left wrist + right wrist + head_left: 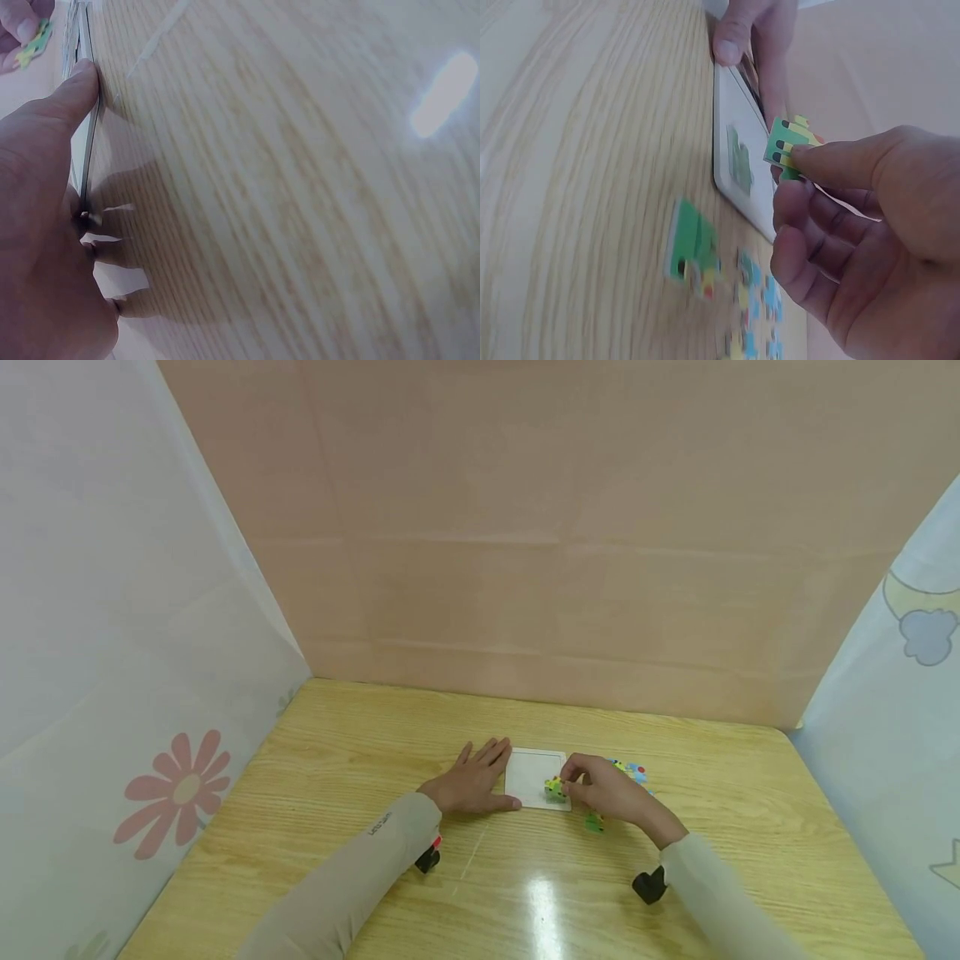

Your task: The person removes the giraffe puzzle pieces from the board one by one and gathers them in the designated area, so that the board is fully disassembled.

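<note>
A white square puzzle tray (534, 781) with a raised rim lies on the table. Along its left side rests my left hand (474, 783), fingers spread and straight, the thumb touching the near edge. My right hand (870, 217) pinches a green and yellow jigsaw piece (791, 142) between thumb and fingers, above the tray's right part. In the right wrist view a green patch (739, 161) shows on the tray surface; I cannot tell whether it is a reflection or another piece. The left wrist view also catches the pinched piece (34, 45) at its upper left corner.
Next to the tray's near right corner lies a loose green jigsaw piece (595, 822). Several blue and yellow pieces (633, 771) lie farther right, partly hidden by my right hand. The wooden table (360, 752) meets a plain back wall (525, 610) and patterned side sheets.
</note>
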